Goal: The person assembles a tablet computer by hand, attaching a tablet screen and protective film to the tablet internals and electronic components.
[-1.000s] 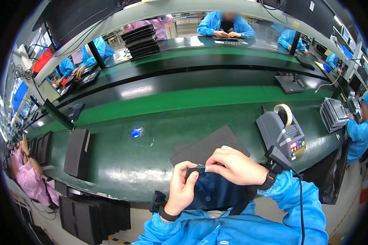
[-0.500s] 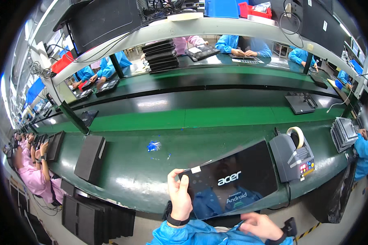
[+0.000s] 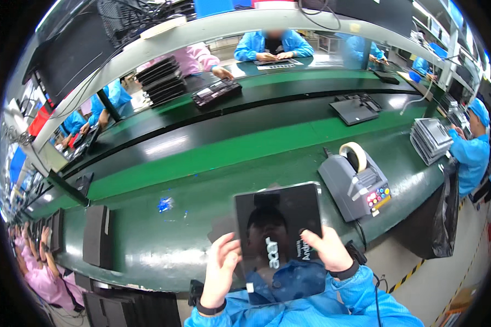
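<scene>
A black tablet point(image 3: 283, 229) with white lettering on its lit screen stands upright before me, turned so the lettering runs sideways. My right hand point(image 3: 333, 252) grips its right edge, thumb on the glass and the other fingers hidden behind. Beside the left edge is my left hand point(image 3: 218, 270), its fingers apart and slightly curled; whether they touch the tablet is hard to tell. A small pale tab point(image 3: 250, 287) sticks to the screen's lower left corner. The glass reflects a person and blue clothing.
A grey tape dispenser point(image 3: 338, 182) with a tape roll stands right of the tablet on the green bench point(image 3: 147, 229). Blue scraps point(image 3: 165, 204) and a black block point(image 3: 97, 237) lie left. Stacked grey panels point(image 3: 430, 141) are at the far right, near a co-worker. Other people work across the bench.
The tablet has turned from lying wide to standing tall. My right hand has come up and taken its right edge; my left hand has let go of the corner. The view has shifted right.
</scene>
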### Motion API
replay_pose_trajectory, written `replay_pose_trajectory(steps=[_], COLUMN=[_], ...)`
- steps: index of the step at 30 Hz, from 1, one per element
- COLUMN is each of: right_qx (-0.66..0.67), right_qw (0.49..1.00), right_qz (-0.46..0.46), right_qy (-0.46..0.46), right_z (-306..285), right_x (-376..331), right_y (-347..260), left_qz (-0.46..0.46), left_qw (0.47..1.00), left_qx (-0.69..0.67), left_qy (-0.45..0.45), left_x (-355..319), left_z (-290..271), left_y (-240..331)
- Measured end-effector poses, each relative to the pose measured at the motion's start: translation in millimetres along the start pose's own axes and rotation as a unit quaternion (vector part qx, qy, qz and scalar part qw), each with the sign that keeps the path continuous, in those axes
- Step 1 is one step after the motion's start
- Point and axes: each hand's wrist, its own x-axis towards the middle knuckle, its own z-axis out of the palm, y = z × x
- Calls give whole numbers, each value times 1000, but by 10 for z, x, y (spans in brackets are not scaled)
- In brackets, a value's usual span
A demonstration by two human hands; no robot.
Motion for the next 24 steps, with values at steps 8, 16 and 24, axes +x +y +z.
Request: replay_pose_trajectory(steps=[8, 16, 24], right_qx=[-23, -76, -316], right_qw=[997, 971, 867], right_qz=[-10, -90, -332], right_qy=[79, 208, 195], right_z=[-309, -421, -224], right_x=[-370, -277, -79], right_y=[-24, 158, 20], left_qz=[-60, -63, -81], left_qw=[984, 980, 979], left_qx=[-157, -177, -178], left_qy=[62, 65, 60], left_x=[139, 157, 149], left_z=[66, 194, 226], left_y=[-521, -411, -470])
